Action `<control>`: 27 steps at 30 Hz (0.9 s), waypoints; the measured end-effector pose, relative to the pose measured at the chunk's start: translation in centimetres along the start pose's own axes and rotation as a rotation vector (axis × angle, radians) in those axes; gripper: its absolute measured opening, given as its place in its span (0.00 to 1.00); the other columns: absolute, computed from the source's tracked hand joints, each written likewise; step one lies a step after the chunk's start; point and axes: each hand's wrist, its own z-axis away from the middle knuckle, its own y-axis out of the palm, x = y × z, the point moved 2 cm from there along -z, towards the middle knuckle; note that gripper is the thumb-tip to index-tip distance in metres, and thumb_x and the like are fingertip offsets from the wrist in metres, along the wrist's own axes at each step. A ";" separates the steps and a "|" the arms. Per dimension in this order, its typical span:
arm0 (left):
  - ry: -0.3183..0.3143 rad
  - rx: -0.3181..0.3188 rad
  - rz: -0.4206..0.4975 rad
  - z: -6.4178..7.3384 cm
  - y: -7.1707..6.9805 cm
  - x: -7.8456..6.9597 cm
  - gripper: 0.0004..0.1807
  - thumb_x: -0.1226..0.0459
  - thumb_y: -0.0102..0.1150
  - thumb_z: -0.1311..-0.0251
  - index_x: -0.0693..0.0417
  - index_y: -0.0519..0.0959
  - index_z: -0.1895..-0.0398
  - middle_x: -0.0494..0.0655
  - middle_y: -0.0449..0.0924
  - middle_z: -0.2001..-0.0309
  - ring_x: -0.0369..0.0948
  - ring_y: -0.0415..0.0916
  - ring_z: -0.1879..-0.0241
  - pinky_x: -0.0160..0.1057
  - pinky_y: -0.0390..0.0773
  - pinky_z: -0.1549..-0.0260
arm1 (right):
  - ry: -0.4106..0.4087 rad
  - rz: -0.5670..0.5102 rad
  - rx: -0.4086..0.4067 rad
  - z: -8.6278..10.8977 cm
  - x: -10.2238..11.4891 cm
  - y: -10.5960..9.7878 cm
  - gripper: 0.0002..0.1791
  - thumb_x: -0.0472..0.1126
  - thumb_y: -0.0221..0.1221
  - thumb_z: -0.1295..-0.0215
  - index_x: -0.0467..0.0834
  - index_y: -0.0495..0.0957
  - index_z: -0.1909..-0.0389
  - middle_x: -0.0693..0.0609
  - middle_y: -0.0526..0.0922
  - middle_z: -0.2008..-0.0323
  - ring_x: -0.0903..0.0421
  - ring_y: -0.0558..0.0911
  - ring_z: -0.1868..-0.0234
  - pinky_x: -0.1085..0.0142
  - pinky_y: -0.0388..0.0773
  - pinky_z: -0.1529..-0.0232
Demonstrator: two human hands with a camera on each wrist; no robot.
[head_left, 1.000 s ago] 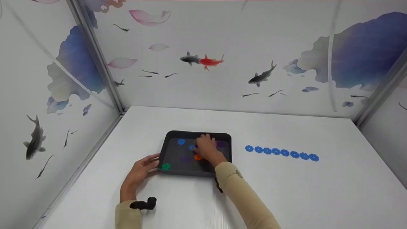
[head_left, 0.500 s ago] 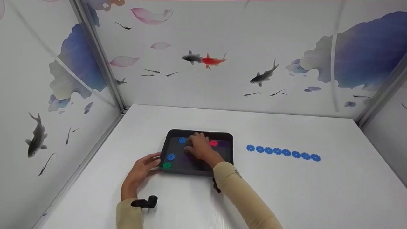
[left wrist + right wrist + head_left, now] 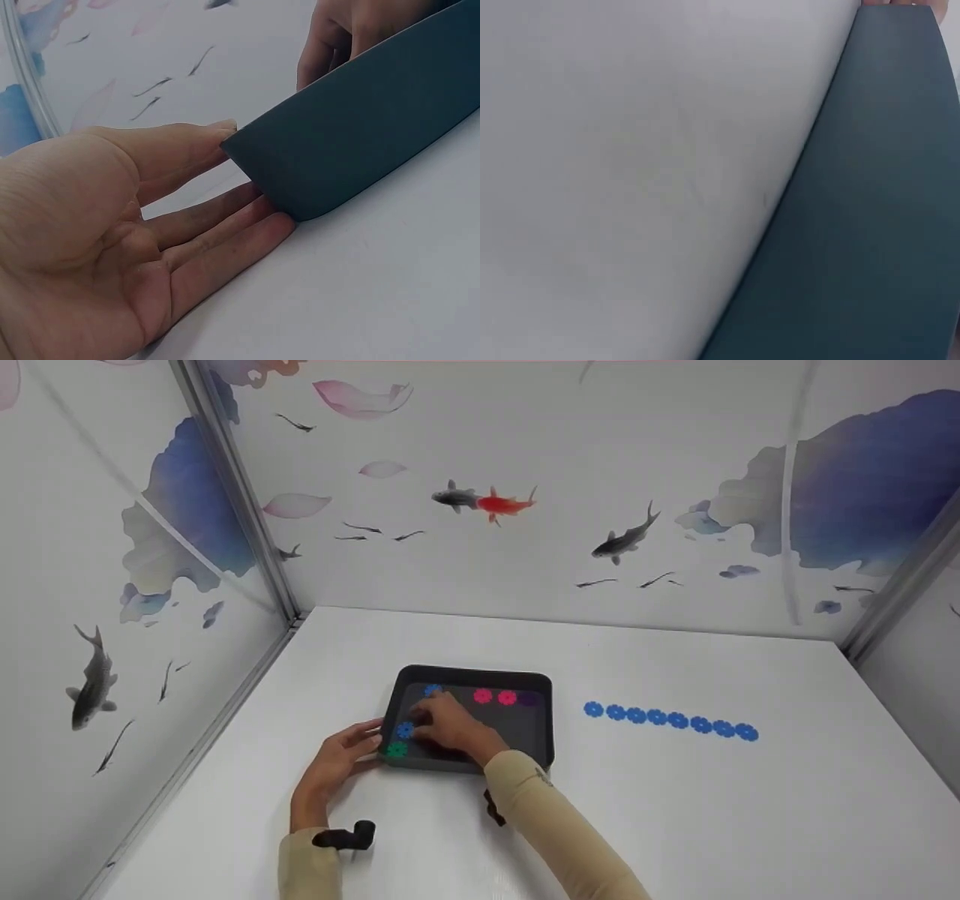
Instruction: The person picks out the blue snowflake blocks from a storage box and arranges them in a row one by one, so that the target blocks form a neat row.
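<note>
A dark shallow tray [image 3: 517, 742] sits on the white table with flower-shaped plastic pieces in it. My left hand [image 3: 337, 757] touches the tray's left side with nearly straight fingers. In the left wrist view that hand's thumb meets the rim, and its fingers [image 3: 232, 251] lie against the lower corner. My right hand [image 3: 448, 724] reaches into the tray's left half, fingers bent down, between a blue flower piece [image 3: 405, 730] and a second, partly covered blue piece [image 3: 432, 689]. Whether it holds anything is hidden. A green piece [image 3: 397, 749] lies in the near left corner.
Two pink pieces [image 3: 482, 696] and a dark purple piece [image 3: 529, 700] lie along the tray's far side. Right of the tray, a row of several blue flower pieces [image 3: 657, 718] lies on the table [image 3: 675, 817]. Printed walls [image 3: 525, 570] enclose the table's back and sides.
My right hand has moved left inside the tray. A blue piece now lies near the left side, and a second pink piece has come into view. The left hand stays at the tray.
</note>
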 end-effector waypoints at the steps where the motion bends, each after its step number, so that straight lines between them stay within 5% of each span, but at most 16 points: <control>1: 0.001 0.003 0.001 0.0 0.0 0.0 0.26 0.62 0.59 0.30 0.56 0.72 0.31 0.61 0.70 0.31 0.49 0.74 0.36 0.50 0.80 0.38 | 0.002 0.003 0.006 0.0 0.0 0.1 0.22 0.46 0.64 0.32 0.44 0.80 0.40 0.47 0.81 0.44 0.49 0.73 0.38 0.55 0.72 0.30; 11: 0.014 0.030 -0.017 0.0 0.2 -0.3 0.27 0.61 0.59 0.30 0.57 0.70 0.30 0.62 0.69 0.30 0.50 0.74 0.35 0.51 0.79 0.37 | 0.030 0.086 0.018 -0.1 0.3 0.4 0.21 0.48 0.65 0.33 0.48 0.82 0.41 0.46 0.78 0.37 0.42 0.65 0.26 0.42 0.61 0.24; 20: 0.007 0.035 -0.023 0.3 0.1 -0.2 0.28 0.60 0.58 0.29 0.57 0.69 0.29 0.62 0.68 0.29 0.52 0.71 0.33 0.51 0.78 0.36 | 0.024 0.137 0.026 -0.2 0.8 0.7 0.16 0.49 0.65 0.33 0.47 0.85 0.49 0.51 0.84 0.52 0.50 0.74 0.42 0.45 0.68 0.29; 27: 0.008 0.019 -0.018 0.3 0.0 -0.3 0.27 0.61 0.58 0.29 0.58 0.70 0.29 0.62 0.68 0.29 0.54 0.69 0.31 0.51 0.78 0.36 | 0.034 0.183 0.054 -0.5 1.1 0.7 0.16 0.48 0.64 0.33 0.46 0.85 0.48 0.51 0.83 0.52 0.51 0.73 0.41 0.44 0.66 0.27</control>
